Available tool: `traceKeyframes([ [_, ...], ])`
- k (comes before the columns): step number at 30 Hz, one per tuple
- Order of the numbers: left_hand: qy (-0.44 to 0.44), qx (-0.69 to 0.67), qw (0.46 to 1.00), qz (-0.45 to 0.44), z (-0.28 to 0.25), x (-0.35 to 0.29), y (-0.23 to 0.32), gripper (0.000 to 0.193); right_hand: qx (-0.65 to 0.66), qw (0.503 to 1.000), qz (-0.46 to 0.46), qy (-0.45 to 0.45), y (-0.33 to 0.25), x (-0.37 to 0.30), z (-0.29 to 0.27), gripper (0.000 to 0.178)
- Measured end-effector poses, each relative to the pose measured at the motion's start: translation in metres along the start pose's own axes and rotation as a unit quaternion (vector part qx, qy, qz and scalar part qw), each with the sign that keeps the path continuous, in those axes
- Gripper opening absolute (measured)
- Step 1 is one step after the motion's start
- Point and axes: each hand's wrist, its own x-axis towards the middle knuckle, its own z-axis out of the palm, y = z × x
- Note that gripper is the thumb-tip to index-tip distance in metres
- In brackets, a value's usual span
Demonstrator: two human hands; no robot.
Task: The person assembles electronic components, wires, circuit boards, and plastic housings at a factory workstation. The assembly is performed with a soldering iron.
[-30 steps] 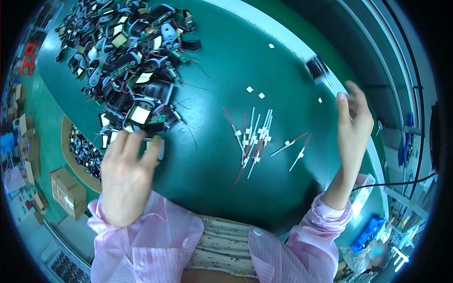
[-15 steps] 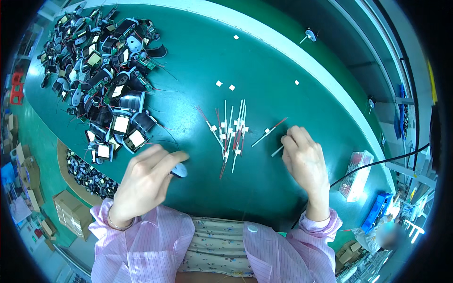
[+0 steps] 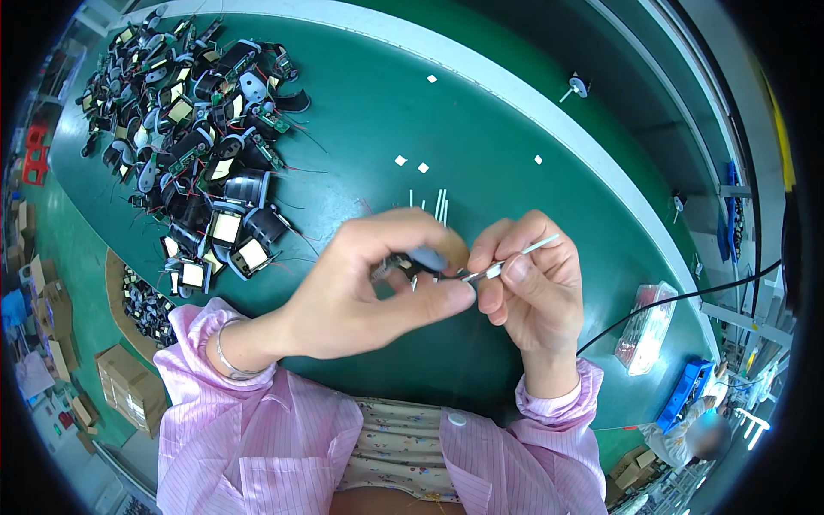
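Some sticks (image 3: 443, 206) peek past left fingers (image 3: 403, 228) gripping grey part (image 3: 427, 258); right fingers (image 3: 528, 281) pinch rod (image 3: 542, 243).

The head-worn fisheye looks down at the hands (image 3: 343, 300).

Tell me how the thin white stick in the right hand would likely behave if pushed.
The white stick is probably stiff, as it juts out straight from the right hand. Being so thin, it's likely light and perhaps easily snapped.

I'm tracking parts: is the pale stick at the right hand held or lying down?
Held: the right hand pinches the pale stick, whose end juts out.
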Motion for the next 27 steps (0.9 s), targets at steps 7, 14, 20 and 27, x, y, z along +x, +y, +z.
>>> traceKeyframes([
  [7,-0.031,0.084,0.994,0.061,-0.008,-0.002,-0.006,0.011,-0.252,0.958,-0.139,-0.009,0.002,-0.004,0.003,0.013],
  [14,-0.113,0.052,0.988,0.094,-0.014,0.0,0.003,0.004,-0.268,0.951,-0.116,-0.098,-0.013,-0.001,-0.001,0.016],
  [20,-0.049,0.057,0.99,0.122,-0.013,-0.004,0.001,0.006,-0.191,0.977,-0.098,0.004,-0.02,-0.002,0.013,0.023],
  [27,-0.041,0.195,0.961,0.192,-0.011,-0.004,0.001,0.008,-0.429,0.895,-0.115,-0.053,-0.014,-0.002,0.018,0.02],
])
